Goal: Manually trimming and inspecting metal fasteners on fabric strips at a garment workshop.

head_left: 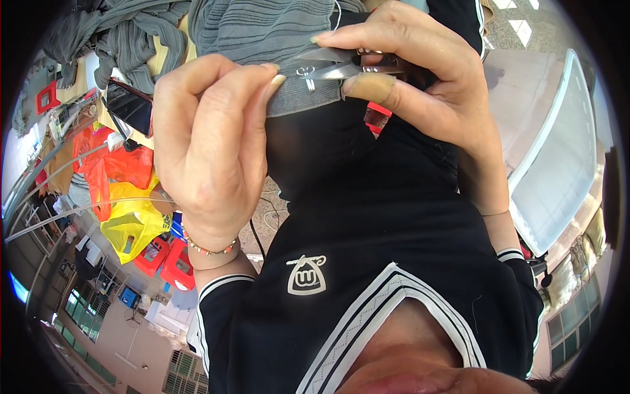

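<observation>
Right grip (420,72) pinching thread snips (341,65), grey fabric (262,33)

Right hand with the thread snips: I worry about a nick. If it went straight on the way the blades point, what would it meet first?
Probably the left hand, whose fingertips pinch the grey fabric just beyond the snips held by the right hand; depth is unclear.

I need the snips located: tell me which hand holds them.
The right hand, which pinches the metal snips against the hem of the grey fabric. The left hand, the one with a beaded bracelet, only grips that fabric.
</observation>
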A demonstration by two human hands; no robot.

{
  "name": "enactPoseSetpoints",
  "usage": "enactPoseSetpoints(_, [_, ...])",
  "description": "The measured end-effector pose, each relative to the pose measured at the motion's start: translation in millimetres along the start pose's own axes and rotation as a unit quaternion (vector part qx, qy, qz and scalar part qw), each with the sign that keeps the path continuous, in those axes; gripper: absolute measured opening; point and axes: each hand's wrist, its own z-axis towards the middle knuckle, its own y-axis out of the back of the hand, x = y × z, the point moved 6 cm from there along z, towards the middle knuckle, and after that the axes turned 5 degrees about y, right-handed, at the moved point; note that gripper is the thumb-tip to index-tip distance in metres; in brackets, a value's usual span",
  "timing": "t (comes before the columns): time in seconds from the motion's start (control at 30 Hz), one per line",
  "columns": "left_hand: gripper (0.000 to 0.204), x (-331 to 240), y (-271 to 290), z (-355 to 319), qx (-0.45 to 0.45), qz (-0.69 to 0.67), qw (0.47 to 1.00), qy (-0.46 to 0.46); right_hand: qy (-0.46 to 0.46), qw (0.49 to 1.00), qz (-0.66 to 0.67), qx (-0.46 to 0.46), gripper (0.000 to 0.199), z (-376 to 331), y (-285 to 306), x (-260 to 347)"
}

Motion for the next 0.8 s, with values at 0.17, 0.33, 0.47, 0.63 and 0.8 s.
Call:
enactPoseSetpoints(0.17, [0.018,0,-5,0,-0.024,0.017,0.997,-0.068,0.016,0.999,-0.031,0.001,0.040,0,3,-1])
enactPoseSetpoints(0.33, [0.018,-2,-4,-1,-0.024,0.002,0.998,-0.061,0.035,0.997,-0.056,0.029,0.041,2,3,2])
enactPoseSetpoints(0.47, [0.017,-2,-4,-2,-0.027,0.002,0.998,-0.062,0.054,0.992,-0.101,0.044,0.039,4,1,6])
enactPoseSetpoints(0.63, [0.013,-1,-1,-5,-0.042,0.029,0.997,-0.066,0.061,0.988,-0.128,0.056,0.034,6,2,10])
enactPoseSetpoints(0.8, [0.012,-1,-1,-6,-0.045,0.019,0.996,-0.071,0.100,0.985,-0.131,0.045,0.030,6,1,12])
